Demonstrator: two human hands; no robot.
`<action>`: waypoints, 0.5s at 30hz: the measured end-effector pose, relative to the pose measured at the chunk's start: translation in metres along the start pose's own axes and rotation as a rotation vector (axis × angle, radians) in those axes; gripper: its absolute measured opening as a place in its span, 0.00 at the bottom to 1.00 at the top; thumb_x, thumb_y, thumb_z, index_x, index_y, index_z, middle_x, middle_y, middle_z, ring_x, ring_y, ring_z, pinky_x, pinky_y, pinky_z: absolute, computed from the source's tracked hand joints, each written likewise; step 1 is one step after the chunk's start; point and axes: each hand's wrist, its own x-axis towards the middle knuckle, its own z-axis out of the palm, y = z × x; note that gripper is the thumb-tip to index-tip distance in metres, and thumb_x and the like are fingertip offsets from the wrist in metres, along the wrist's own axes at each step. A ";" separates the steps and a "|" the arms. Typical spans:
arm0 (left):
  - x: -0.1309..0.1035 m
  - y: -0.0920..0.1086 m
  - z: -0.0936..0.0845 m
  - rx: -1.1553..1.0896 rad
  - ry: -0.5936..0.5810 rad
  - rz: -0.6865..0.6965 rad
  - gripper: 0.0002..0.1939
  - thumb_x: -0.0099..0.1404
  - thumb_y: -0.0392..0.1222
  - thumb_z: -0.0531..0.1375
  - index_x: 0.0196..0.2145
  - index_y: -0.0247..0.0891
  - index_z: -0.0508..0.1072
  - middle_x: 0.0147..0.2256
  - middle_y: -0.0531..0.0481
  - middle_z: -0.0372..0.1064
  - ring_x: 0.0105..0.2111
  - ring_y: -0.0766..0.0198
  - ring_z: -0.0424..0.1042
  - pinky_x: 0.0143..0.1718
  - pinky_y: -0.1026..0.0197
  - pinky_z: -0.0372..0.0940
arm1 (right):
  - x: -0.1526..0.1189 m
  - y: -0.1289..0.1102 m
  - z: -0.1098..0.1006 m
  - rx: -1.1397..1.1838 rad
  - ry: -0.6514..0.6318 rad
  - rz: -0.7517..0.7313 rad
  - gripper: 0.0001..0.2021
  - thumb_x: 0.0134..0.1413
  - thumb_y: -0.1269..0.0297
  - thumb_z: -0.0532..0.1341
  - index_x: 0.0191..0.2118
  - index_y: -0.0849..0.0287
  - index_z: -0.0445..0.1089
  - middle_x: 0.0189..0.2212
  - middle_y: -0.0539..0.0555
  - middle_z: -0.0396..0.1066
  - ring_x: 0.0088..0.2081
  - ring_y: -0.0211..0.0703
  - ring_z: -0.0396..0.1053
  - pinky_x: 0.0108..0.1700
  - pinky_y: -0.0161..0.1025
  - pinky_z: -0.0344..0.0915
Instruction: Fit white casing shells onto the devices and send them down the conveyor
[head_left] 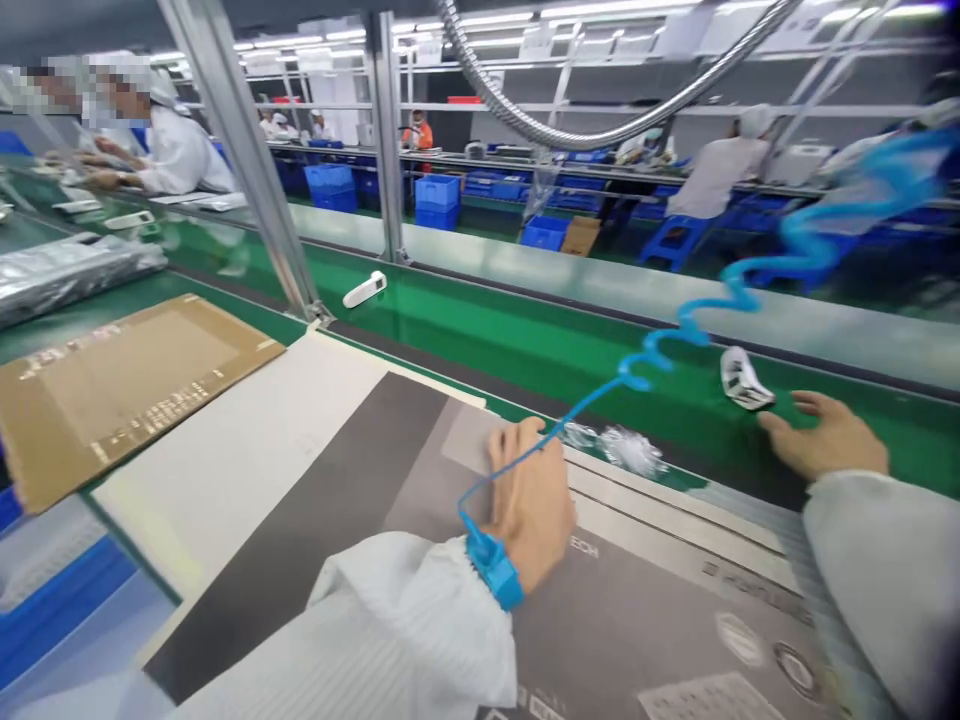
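Note:
My left hand, with a blue wrist strap and coiled blue cord, rests on a grey printed cardboard sheet. Its fingers are curled down, and whatever may be under them is hidden. My right hand reaches over the green conveyor belt, thumb and fingers apart with nothing between them. Just left of its fingertips lies a white device with dark parts, not touched. Crumpled clear plastic sits between the hands at the belt's near edge.
Another white device lies farther left on the belt. A brown cardboard piece and plastic-wrapped items are at the left. Metal posts rise beside the belt. A metal hose hangs above. People in white sit beyond.

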 end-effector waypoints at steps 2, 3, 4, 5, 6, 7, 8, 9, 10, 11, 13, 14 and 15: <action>-0.001 0.001 -0.001 0.014 0.001 -0.009 0.08 0.65 0.34 0.54 0.41 0.37 0.71 0.51 0.40 0.65 0.52 0.50 0.64 0.55 0.46 0.59 | 0.008 0.000 0.013 -0.036 -0.012 0.010 0.13 0.49 0.67 0.64 0.42 0.50 0.73 0.53 0.66 0.71 0.58 0.66 0.63 0.53 0.59 0.55; -0.001 0.002 -0.001 0.019 -0.001 -0.017 0.08 0.65 0.33 0.54 0.40 0.37 0.71 0.51 0.40 0.65 0.52 0.50 0.64 0.55 0.46 0.59 | 0.010 -0.001 0.018 -0.053 -0.015 0.017 0.12 0.50 0.66 0.64 0.43 0.50 0.73 0.52 0.67 0.72 0.56 0.65 0.64 0.52 0.59 0.56; -0.002 0.003 -0.001 0.024 -0.004 -0.022 0.09 0.65 0.33 0.54 0.41 0.38 0.71 0.51 0.40 0.64 0.52 0.50 0.64 0.55 0.46 0.59 | 0.010 -0.001 0.021 -0.071 -0.023 0.014 0.11 0.51 0.64 0.64 0.42 0.50 0.73 0.50 0.67 0.72 0.54 0.65 0.66 0.51 0.59 0.56; -0.002 0.004 -0.002 0.026 -0.006 -0.023 0.09 0.66 0.33 0.54 0.41 0.38 0.71 0.51 0.40 0.64 0.52 0.49 0.64 0.55 0.46 0.60 | 0.009 -0.002 0.024 -0.089 -0.028 0.007 0.10 0.52 0.63 0.63 0.42 0.50 0.73 0.49 0.67 0.72 0.53 0.65 0.67 0.50 0.59 0.56; -0.002 0.004 -0.002 0.027 -0.008 -0.017 0.09 0.65 0.34 0.54 0.41 0.38 0.71 0.51 0.40 0.64 0.52 0.49 0.64 0.55 0.46 0.60 | 0.008 -0.003 0.025 -0.105 -0.033 -0.004 0.09 0.53 0.61 0.62 0.42 0.49 0.73 0.48 0.67 0.72 0.52 0.65 0.67 0.49 0.59 0.57; -0.002 0.005 -0.003 0.023 -0.011 -0.007 0.08 0.65 0.34 0.54 0.41 0.38 0.71 0.51 0.40 0.64 0.52 0.49 0.64 0.54 0.46 0.60 | 0.006 -0.005 0.025 -0.118 -0.038 -0.019 0.10 0.53 0.59 0.62 0.42 0.50 0.72 0.47 0.67 0.72 0.51 0.66 0.67 0.49 0.58 0.57; -0.003 0.005 -0.003 0.017 -0.013 0.004 0.08 0.65 0.34 0.55 0.41 0.38 0.71 0.51 0.40 0.64 0.52 0.50 0.64 0.54 0.45 0.60 | 0.003 -0.007 0.025 -0.124 -0.044 -0.038 0.11 0.53 0.57 0.62 0.43 0.50 0.72 0.46 0.67 0.72 0.52 0.68 0.67 0.49 0.58 0.58; -0.003 0.005 -0.003 0.007 -0.012 0.009 0.08 0.64 0.34 0.55 0.41 0.38 0.71 0.52 0.41 0.65 0.51 0.50 0.65 0.54 0.45 0.60 | 0.001 -0.009 0.026 -0.122 -0.049 -0.059 0.13 0.52 0.56 0.63 0.44 0.51 0.72 0.46 0.68 0.72 0.52 0.69 0.66 0.48 0.58 0.58; -0.003 0.005 -0.003 -0.008 -0.009 0.011 0.08 0.64 0.33 0.55 0.41 0.39 0.71 0.52 0.41 0.65 0.51 0.50 0.65 0.54 0.44 0.60 | 0.000 -0.012 0.027 -0.114 -0.049 -0.080 0.17 0.49 0.55 0.64 0.46 0.53 0.71 0.47 0.68 0.71 0.52 0.69 0.66 0.48 0.57 0.59; -0.003 0.004 -0.001 -0.026 -0.003 0.005 0.09 0.64 0.33 0.55 0.41 0.39 0.71 0.51 0.42 0.65 0.51 0.50 0.65 0.54 0.44 0.60 | 0.000 -0.015 0.029 -0.098 -0.053 -0.102 0.19 0.48 0.55 0.65 0.47 0.53 0.71 0.47 0.67 0.72 0.52 0.68 0.66 0.48 0.56 0.60; -0.002 0.002 0.002 -0.080 0.014 -0.016 0.09 0.65 0.32 0.53 0.40 0.40 0.71 0.52 0.42 0.65 0.51 0.51 0.65 0.54 0.44 0.60 | 0.001 -0.023 0.035 -0.067 -0.042 -0.125 0.18 0.47 0.57 0.65 0.45 0.54 0.71 0.44 0.64 0.74 0.50 0.66 0.68 0.49 0.56 0.61; -0.001 0.001 0.004 -0.116 0.025 -0.030 0.09 0.65 0.31 0.53 0.40 0.40 0.71 0.51 0.43 0.66 0.51 0.52 0.66 0.54 0.44 0.59 | 0.002 -0.028 0.037 -0.044 -0.034 -0.136 0.17 0.46 0.59 0.64 0.45 0.54 0.71 0.44 0.63 0.74 0.50 0.64 0.68 0.51 0.56 0.61; 0.001 0.000 0.005 -0.157 0.036 -0.040 0.09 0.65 0.31 0.53 0.39 0.40 0.70 0.51 0.43 0.66 0.51 0.53 0.66 0.54 0.45 0.60 | 0.003 -0.033 0.038 -0.016 -0.029 -0.148 0.17 0.47 0.59 0.63 0.45 0.55 0.71 0.43 0.63 0.74 0.49 0.63 0.68 0.52 0.56 0.60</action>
